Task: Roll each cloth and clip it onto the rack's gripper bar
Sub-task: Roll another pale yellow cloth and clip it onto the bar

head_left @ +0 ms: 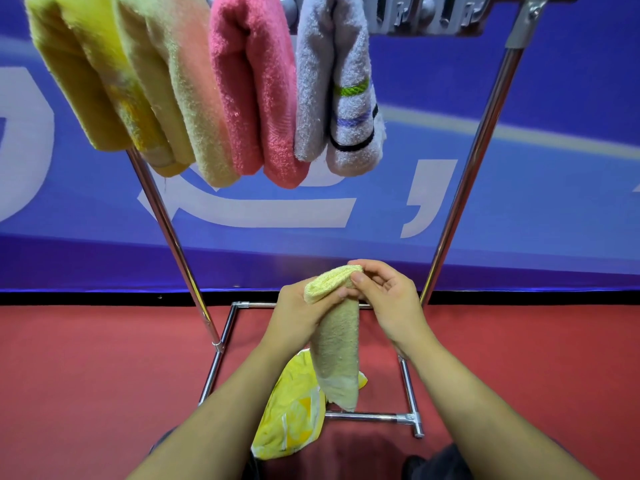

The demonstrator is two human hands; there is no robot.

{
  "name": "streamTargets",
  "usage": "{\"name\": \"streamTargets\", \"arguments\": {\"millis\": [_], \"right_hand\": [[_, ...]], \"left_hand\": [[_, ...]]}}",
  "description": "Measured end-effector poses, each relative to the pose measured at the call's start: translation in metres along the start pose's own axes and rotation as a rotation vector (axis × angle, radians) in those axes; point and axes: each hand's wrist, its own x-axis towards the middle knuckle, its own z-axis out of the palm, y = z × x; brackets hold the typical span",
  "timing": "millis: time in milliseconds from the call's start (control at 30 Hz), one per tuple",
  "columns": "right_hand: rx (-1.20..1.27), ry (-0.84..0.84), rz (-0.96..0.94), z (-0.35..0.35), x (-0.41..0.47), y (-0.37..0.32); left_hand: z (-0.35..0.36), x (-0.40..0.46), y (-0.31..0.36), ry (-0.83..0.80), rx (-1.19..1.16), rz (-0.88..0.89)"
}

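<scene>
Four rolled cloths hung from the gripper bar (426, 19) along the top of the frame: a yellow cloth (79, 84) at the upper left, a yellow-green and peach cloth (180, 98) beside it, a pink cloth (252, 98) near the upper centre, and a white cloth (343, 109) with green, purple and black stripes to its right. They hung side by side, touching or nearly so. Right of the white cloth, bare grey clips showed on the bar. The rack's chrome posts (464, 188) slanted down from the upper corners toward a chrome base frame (367, 416) on the red floor (86, 375), with a blue banner (519, 202) bearing pale lettering behind. Low in the centre of the frame, both hands met on a pale tan-yellow cloth (337, 341). The left hand (301, 313) was wrapped round its upper part, fingers curled about the roll. The right hand (388, 299) pinched the cloth's folded top edge between thumb and fingertips. This cloth was held upright, its top bent over toward the left hand, and its lower end hung loose and frayed just above the base frame. Beneath it, at the lower centre, a bright yellow cloth (291, 420) with white patches lay crumpled on the floor, partly across the front rail of the base.
</scene>
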Motion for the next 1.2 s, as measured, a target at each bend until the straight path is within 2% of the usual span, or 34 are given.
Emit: {"name": "streamTargets", "arguments": {"millis": [167,333,500,767,967,1200], "right_hand": [[-0.031,-0.076,-0.003,-0.008,0.001,0.005],[-0.219,-0.284,0.094,-0.017,0.000,0.021],[-0.318,-0.223,0.133,-0.010,-0.002,0.042],[-0.283,-0.131,0.328,-0.008,-0.012,0.088],[-0.306,-0.192,0.490,-0.015,-0.018,0.121],[-0.355,-0.270,0.534,-0.025,-0.026,0.136]], "left_hand": [[0.001,0.002,-0.001,0.011,-0.023,-0.015],[0.000,0.000,0.002,-0.031,-0.041,-0.027],[-0.002,0.001,0.006,-0.059,0.023,0.003],[-0.012,0.008,0.017,0.038,0.042,0.009],[-0.015,0.018,0.025,0.129,0.022,0.009],[-0.015,0.032,0.052,0.230,-0.028,0.057]]}}
